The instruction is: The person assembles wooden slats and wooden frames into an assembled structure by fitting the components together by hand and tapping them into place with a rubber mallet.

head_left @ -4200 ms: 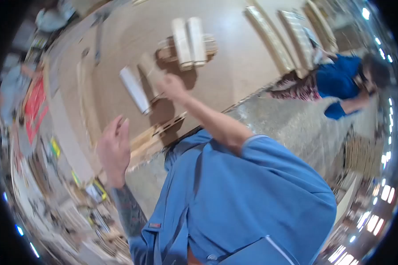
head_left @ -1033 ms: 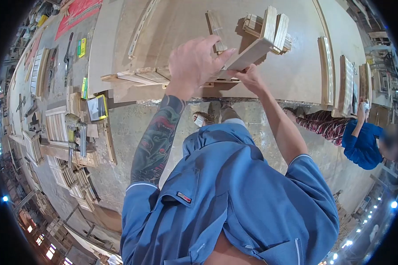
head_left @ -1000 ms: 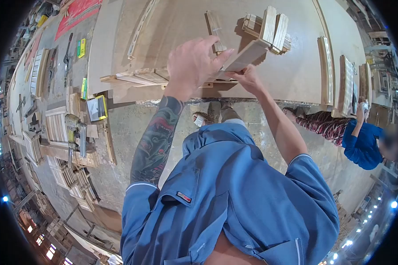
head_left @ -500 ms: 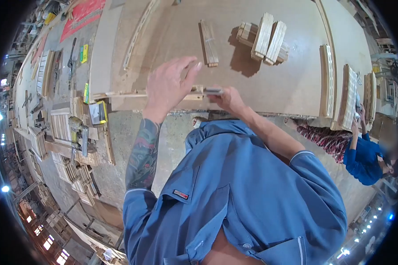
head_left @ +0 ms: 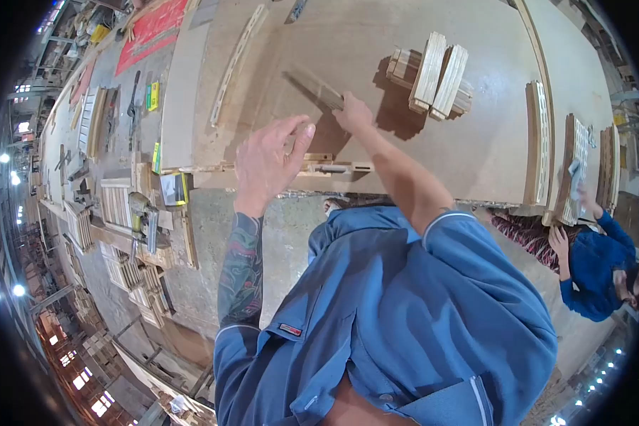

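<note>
My right hand [head_left: 353,113] is closed around the near end of a thin wooden strip [head_left: 321,91], which is blurred and casts a dark shadow on the tabletop. At the table's front edge, my left hand [head_left: 268,157] has its fingers curved and its thumb apart, with nothing between them. Below and beside it a narrow wooden piece [head_left: 362,167] lies along the edge. A small grey metal tool [head_left: 330,169] rests on that piece; its exact kind is unclear.
Stacked bundles of wooden strips [head_left: 427,74] lie on the tabletop [head_left: 490,142] to the right. A long slotted strip [head_left: 238,67] lies at the left. A co-worker [head_left: 596,263] handles slats [head_left: 575,170] at far right. A nail gun [head_left: 143,220] sits at left.
My right hand has let go of the grey tool at the front edge and moved up the table to the thin wooden strip, now in its grip. My left hand stays near the edge.
</note>
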`<state>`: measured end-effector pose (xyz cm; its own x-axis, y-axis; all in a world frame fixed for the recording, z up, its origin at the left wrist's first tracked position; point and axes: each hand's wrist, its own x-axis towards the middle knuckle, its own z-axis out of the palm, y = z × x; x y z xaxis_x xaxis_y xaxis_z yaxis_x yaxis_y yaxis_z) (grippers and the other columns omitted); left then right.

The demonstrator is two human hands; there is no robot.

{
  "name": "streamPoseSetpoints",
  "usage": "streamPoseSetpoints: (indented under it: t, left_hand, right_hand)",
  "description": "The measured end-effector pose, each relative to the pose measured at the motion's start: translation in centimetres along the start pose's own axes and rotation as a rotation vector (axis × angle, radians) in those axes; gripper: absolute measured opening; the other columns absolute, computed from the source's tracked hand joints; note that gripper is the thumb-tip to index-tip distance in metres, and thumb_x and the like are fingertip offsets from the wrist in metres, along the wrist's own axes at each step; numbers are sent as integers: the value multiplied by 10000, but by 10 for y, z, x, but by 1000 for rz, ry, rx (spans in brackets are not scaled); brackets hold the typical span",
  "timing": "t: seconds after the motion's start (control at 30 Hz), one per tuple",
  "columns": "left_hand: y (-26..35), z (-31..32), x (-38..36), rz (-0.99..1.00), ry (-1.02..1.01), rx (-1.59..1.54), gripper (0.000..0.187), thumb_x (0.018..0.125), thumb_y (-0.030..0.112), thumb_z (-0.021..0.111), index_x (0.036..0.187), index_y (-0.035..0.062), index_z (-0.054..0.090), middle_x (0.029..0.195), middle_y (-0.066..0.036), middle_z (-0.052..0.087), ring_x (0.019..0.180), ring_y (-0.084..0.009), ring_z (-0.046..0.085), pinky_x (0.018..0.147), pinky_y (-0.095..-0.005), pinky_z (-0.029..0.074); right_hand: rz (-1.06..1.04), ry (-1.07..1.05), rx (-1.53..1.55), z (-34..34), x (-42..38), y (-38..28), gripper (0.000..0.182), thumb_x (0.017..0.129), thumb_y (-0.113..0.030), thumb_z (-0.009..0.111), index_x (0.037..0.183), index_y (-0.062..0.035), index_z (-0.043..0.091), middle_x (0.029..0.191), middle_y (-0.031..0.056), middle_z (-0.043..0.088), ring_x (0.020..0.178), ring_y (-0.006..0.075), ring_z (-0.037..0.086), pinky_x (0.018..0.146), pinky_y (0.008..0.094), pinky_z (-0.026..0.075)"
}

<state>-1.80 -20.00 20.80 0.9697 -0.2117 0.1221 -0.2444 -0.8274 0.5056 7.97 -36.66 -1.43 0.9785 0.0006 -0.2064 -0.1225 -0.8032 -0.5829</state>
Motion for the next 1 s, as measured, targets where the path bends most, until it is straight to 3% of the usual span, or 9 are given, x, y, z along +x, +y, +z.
streamPoseSetpoints:
  t: [0.07, 0.13, 0.2, 0.37, 0.57, 0.63, 0.67, 0.93, 1.0]
  left_hand:
    - [-1, 0, -3, 8, 2, -6, 291, 947, 322, 606, 1084, 85, 702, 950, -110, 721, 740, -233, 675, 664, -337, 519]
    - [-3, 2, -3, 5, 23, -15, 290, 947, 322, 605, 1080, 84, 702, 942, -111, 721, 746, -236, 680, 660, -338, 520]
    - [-6, 5, -4, 27, 57, -6, 294, 942, 334, 609, 1069, 87, 705, 938, -108, 722, 761, -243, 690, 653, -345, 521]
    - [-3, 2, -5, 22, 64, 5, 329, 931, 372, 613, 1075, 92, 709, 936, -102, 724, 770, -255, 693, 657, -351, 524]
    - [-5, 1, -4, 5, 34, 20, 350, 931, 387, 609, 1084, 88, 709, 953, -109, 722, 779, -265, 694, 661, -353, 525]
    - [-5, 2, -5, 3, 32, 12, 350, 932, 384, 609, 1084, 86, 709, 961, -114, 720, 782, -267, 693, 664, -352, 524]
    - [-5, 2, -4, 1, 31, -3, 344, 931, 374, 614, 1084, 81, 707, 967, -120, 719, 790, -271, 692, 674, -353, 525]
    - [0, -2, 3, 3, 80, -30, 291, 900, 346, 660, 1022, 89, 721, 945, -102, 707, 825, -316, 678, 700, -396, 540]
    - [-7, -8, -10, 136, 442, -13, 312, 906, 285, 662, 1119, 58, 689, 1079, -165, 679, 990, -331, 647, 849, -401, 512]
  right_hand:
    - [10, -164, 98, -14, -18, 14, 354, 882, -298, 673, 1040, 6, 585, 1063, 136, 670, 942, 270, 634, 819, 386, 503]
    - [-48, -87, 672, -39, -58, 29, 306, 907, -237, 654, 1060, 23, 607, 898, 77, 684, 804, 175, 624, 735, 312, 505]
    - [-151, -168, 807, -65, -99, 42, 302, 914, -201, 650, 1109, 28, 630, 927, 50, 692, 868, 120, 605, 759, 290, 501]
    - [-62, -230, 786, -70, -137, 56, 220, 879, -137, 687, 1046, 6, 702, 991, 74, 736, 873, 143, 651, 786, 317, 518]
    - [-288, -148, 316, -93, -152, 33, 144, 855, -138, 695, 990, -107, 734, 939, 103, 724, 833, 251, 657, 771, 394, 503]
    - [-419, -42, -35, -87, -158, 40, 132, 810, -117, 700, 938, -133, 724, 874, 78, 690, 815, 269, 606, 756, 410, 453]
    - [-610, -60, -12, -85, -155, 46, 210, 748, -109, 713, 953, -151, 693, 849, 47, 658, 814, 259, 575, 757, 399, 418]
    - [-508, -43, 66, -58, -153, 61, 316, 730, -93, 686, 1038, -137, 635, 893, 58, 641, 899, 296, 598, 797, 426, 426]
    - [-431, 84, 61, -48, -149, 63, 325, 747, -59, 658, 1063, -133, 647, 956, 82, 634, 967, 317, 597, 843, 432, 439]
